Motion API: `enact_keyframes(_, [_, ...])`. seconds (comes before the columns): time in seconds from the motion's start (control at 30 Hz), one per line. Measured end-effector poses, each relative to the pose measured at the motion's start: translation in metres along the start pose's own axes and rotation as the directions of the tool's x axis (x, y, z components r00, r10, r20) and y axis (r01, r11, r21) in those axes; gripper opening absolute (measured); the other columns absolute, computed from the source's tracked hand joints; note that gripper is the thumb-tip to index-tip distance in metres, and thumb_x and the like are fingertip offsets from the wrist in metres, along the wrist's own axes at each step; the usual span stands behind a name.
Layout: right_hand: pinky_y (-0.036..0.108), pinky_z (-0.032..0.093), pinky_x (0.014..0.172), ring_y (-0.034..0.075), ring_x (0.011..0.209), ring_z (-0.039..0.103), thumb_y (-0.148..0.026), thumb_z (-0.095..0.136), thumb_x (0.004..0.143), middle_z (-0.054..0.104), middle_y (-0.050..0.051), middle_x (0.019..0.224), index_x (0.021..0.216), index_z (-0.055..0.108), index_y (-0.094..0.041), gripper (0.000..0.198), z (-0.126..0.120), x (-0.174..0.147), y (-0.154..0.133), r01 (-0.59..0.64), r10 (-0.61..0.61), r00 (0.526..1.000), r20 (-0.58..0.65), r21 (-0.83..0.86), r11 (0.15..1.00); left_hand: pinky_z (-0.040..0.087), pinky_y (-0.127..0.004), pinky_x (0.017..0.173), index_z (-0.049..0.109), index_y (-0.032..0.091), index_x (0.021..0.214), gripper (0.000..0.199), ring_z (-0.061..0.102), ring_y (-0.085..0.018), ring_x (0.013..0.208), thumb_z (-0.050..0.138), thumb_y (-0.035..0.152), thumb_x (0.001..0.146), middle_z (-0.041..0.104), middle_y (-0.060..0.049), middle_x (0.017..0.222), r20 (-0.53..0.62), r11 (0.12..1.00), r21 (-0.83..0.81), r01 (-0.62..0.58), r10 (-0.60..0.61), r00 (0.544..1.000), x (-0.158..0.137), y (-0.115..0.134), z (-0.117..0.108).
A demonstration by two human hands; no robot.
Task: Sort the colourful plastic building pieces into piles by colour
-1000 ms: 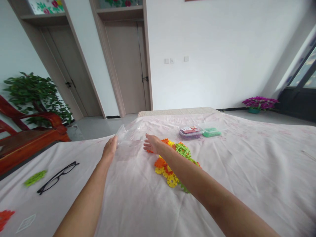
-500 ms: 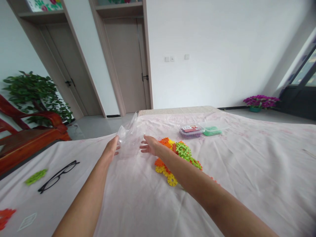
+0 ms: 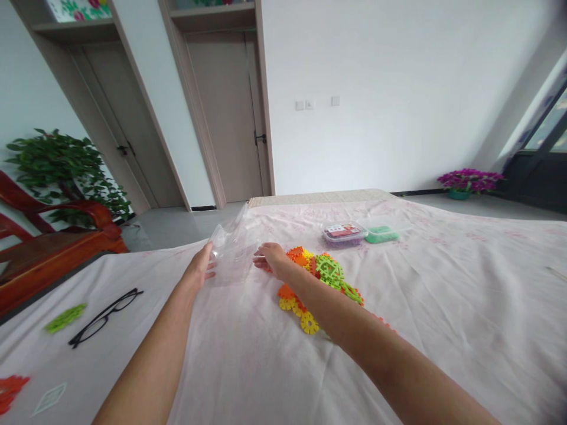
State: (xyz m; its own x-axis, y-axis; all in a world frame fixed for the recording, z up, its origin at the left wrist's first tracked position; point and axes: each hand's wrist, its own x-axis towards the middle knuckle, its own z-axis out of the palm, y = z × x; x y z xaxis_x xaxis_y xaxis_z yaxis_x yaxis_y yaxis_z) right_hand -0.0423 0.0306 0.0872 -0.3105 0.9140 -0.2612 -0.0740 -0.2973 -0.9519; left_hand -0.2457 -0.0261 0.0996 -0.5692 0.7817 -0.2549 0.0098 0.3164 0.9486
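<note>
— What has just shifted at the cloth-covered surface?
— The right hand (image 3: 272,260) has drawn its fingers inward. Spread toward the bag half a second earlier, they now bend at the right side of a clear plastic bag (image 3: 233,260); whether they pinch the film cannot be told. The left hand (image 3: 199,268), fingers loosely bent, holds the bag's left edge.

— And what does that mean for the work?
— It suggests the bag is now being managed from both sides. It rises between the two hands above the pink-flowered cloth (image 3: 243,366), to the left of a pile of notched plastic discs (image 3: 328,270) in green, orange and yellow, partly hidden by the right forearm.

— What do the containers hold?
— Beyond the pile, a labelled plastic tub (image 3: 354,236), lid on, shows purple contents. Just beside it, a second clear tub (image 3: 401,225) carries something bright green, too small to identify. Contents of the bag, if any, cannot be made out through its creases and glare.
</note>
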Motion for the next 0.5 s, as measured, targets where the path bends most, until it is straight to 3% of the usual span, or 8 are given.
enact_keyframes(0.17, [0.025, 0.055, 0.056, 0.014, 0.066, 0.063, -0.01, 0.056, 0.083, 0.065, 0.008, 0.088, 0.141, 0.042, -0.009, 0.06, 0.0, -0.009, -0.007, 0.129, -0.139, 0.986, -0.089, -0.111, 0.985, 0.048, -0.026, 0.054, 0.06, 0.02, 0.117, 0.048, 0.062, -0.019, 0.077, 0.053, 0.052, 0.083, 0.063, -0.012, 0.117, -0.004, 1.0, -0.021, -0.005, 0.005, 1.0, 0.003, 0.0, 0.001])
enact_keyframes(0.3, [0.025, 0.056, 0.053, 0.013, 0.067, 0.064, -0.015, 0.053, 0.084, 0.064, 0.01, 0.098, 0.143, 0.043, -0.009, 0.06, -0.003, -0.012, -0.015, 0.276, -0.299, 0.949, -0.099, -0.2, 0.94, 0.047, -0.025, 0.052, 0.062, 0.019, 0.112, 0.043, 0.06, -0.016, 0.069, 0.056, 0.046, 0.079, 0.063, -0.009, 0.104, -0.023, 1.0, -0.017, -0.018, 0.018, 1.0, 0.002, 0.001, 0.002])
enact_keyframes(0.5, [0.024, 0.055, 0.052, 0.013, 0.069, 0.063, -0.026, 0.054, 0.088, 0.061, 0.012, 0.111, 0.143, 0.043, -0.012, 0.059, -0.005, -0.018, -0.018, 0.336, -0.359, 0.927, -0.106, -0.185, 0.923, 0.047, -0.025, 0.05, 0.062, 0.02, 0.111, 0.042, 0.058, -0.017, 0.071, 0.052, 0.049, 0.081, 0.062, -0.008, 0.106, -0.026, 1.0, -0.009, -0.02, 0.019, 0.999, 0.003, 0.001, 0.004])
